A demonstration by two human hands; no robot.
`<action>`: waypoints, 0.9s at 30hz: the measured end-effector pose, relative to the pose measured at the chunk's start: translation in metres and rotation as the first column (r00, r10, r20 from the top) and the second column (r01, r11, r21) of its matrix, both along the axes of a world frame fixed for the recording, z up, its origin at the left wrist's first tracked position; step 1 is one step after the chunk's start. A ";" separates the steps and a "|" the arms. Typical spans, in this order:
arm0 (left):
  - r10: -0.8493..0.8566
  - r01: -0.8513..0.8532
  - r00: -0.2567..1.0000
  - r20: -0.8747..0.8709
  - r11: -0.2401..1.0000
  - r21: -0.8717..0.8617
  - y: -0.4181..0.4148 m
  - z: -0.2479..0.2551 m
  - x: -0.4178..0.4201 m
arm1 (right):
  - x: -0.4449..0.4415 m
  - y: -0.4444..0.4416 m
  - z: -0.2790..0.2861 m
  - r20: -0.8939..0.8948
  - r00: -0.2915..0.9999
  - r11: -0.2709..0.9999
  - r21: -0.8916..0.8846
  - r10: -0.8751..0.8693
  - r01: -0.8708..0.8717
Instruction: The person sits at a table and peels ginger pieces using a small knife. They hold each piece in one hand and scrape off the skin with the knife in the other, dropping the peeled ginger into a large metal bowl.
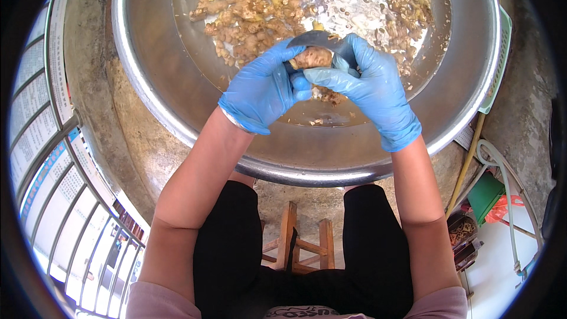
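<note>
Both hands wear thin blue gloves and meet above the near part of a large round metal basin [150,40]. My left hand [263,91] grips a knobby brown piece of ginger root [312,57]. In my right hand [374,88] is a dark, wide blade [316,39], which looks like a knife; its handle is hidden by the fingers. The blade arches over the far side of the ginger, and my right thumb is close to the root's near side. Below, many ginger roots [248,31] lie in water in the basin, with loose peel scraps [316,122] near its front.
A wooden stool [288,235] stands between my knees. Barred metal railings [46,60] with printed sheets behind them are at left. To the right are a light green plastic basket [499,62], a yellow pole [467,166], a looped hose [502,164], a green container [485,195] and a red plastic bag [502,209].
</note>
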State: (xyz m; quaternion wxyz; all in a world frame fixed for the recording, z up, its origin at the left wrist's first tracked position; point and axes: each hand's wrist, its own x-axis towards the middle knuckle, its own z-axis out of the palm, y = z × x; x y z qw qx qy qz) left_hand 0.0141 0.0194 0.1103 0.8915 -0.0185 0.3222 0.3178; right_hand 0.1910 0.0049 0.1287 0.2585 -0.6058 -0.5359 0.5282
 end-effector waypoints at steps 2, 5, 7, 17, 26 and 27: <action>-0.059 0.060 0.996 -0.072 0.998 0.003 -0.001 0.000 -0.002 | 0.002 0.002 0.002 0.101 0.991 0.995 0.040 0.092 -0.097; -0.173 0.172 0.968 -0.183 0.985 -0.023 -0.003 -0.003 -0.009 | 0.001 0.002 0.002 0.225 0.954 0.969 0.099 0.198 -0.224; -0.184 0.185 0.964 -0.194 0.983 -0.013 -0.003 0.003 -0.006 | 0.001 0.001 0.001 0.268 0.938 0.956 0.130 0.220 -0.262; -0.192 0.196 0.974 -0.123 0.981 0.019 0.001 0.002 -0.008 | -0.002 0.000 0.003 0.298 0.915 0.950 0.070 0.272 -0.305; 0.001 -0.005 0.999 -0.041 0.996 -0.090 0.005 -0.015 -0.011 | -0.001 -0.011 0.000 -0.100 0.985 0.960 -0.228 0.143 -0.162; 0.006 -0.005 1.000 0.010 0.992 -0.126 0.006 -0.013 -0.011 | 0.000 -0.010 0.002 -0.154 0.988 0.961 -0.271 0.004 -0.046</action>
